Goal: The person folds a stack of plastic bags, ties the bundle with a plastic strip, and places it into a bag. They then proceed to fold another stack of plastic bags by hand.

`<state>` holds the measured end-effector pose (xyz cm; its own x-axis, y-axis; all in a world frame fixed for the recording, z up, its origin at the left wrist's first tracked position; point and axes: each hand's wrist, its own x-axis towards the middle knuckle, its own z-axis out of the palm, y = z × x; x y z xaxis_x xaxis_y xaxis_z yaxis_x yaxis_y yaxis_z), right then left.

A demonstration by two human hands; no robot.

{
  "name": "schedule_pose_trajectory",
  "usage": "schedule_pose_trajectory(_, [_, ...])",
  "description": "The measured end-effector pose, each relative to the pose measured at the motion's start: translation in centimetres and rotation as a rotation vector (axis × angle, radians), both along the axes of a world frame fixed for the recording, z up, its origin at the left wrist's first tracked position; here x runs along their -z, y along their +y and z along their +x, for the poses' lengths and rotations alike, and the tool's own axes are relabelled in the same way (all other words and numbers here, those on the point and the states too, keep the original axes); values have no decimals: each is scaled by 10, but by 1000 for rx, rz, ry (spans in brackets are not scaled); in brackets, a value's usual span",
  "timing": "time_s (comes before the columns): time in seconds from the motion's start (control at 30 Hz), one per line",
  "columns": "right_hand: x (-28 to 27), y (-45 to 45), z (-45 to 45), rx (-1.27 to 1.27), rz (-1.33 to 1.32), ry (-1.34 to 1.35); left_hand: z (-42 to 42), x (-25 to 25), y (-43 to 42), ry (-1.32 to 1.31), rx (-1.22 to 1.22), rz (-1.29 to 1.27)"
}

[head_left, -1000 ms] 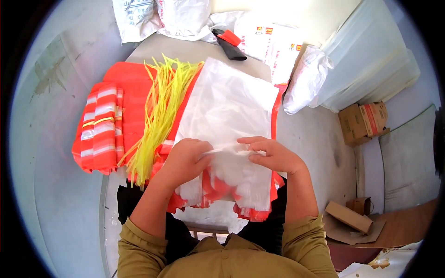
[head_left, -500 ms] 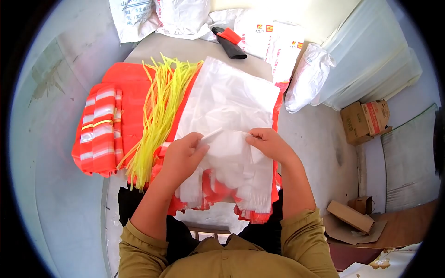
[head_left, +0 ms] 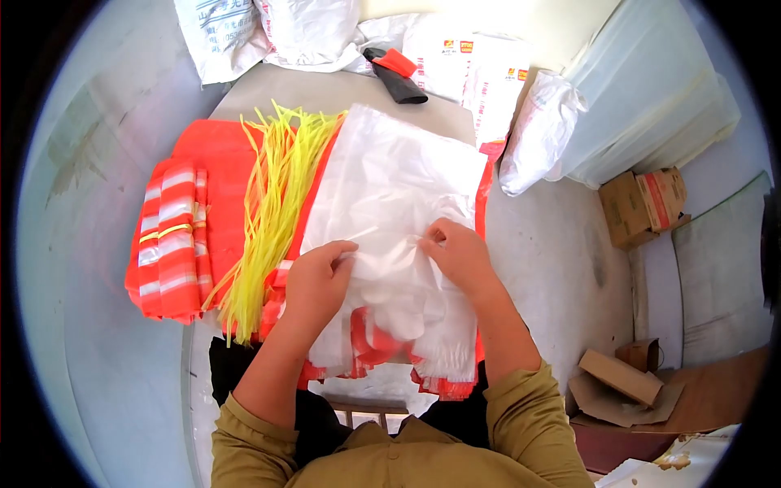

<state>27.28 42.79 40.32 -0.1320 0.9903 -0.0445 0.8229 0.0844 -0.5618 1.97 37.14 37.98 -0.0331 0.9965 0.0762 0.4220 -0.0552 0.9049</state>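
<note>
A stack of white, thin plastic bags (head_left: 390, 175) lies in front of me, with red bags showing along its edges and under its handle ends. My left hand (head_left: 321, 281) is closed at the left side of the stack, thumb and fingers pinching the white film. On the other side, my right hand (head_left: 457, 254) pinches the same film, and creases run between the two hands. How many layers they hold cannot be made out. Left of the stack lies a bunch of yellow strips (head_left: 281, 203).
Folded red-and-white striped bundles (head_left: 175, 232) tied with yellow sit on red bags (head_left: 215, 154) at the left. White sacks (head_left: 309, 32) and a black-and-red object (head_left: 397, 75) are at the table's back. Cardboard boxes (head_left: 643, 207) stand at the right.
The white film that stood raised and folded between my hands now lies flatter. My right hand has moved slightly left and up. The whole view has shifted a little.
</note>
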Motion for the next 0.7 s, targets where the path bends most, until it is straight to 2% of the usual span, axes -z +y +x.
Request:
schedule_pose_trajectory(0.1, [9,-17,12,-26,466,-19,2,2,1,26,-21,25])
schedule_pose_trajectory(0.2, [-3,-47,32,-299,467,-154,2,6,0,11,-41,35])
schedule_pose_trajectory(0.3, [-7,-70,35,-442,465,-179,3,6,0,-14,-47,39])
schedule_pose_trajectory(0.37, [3,-74,40,-392,442,-167,2,7,0,-43,-33,44])
schedule_pose_trajectory(0.47, [13,-71,43,-352,410,-141,-2,-4,-3,122,45,75])
schedule_pose_trajectory(0.7, [1,-68,45,-313,407,-164,-10,-8,-5,283,161,310])
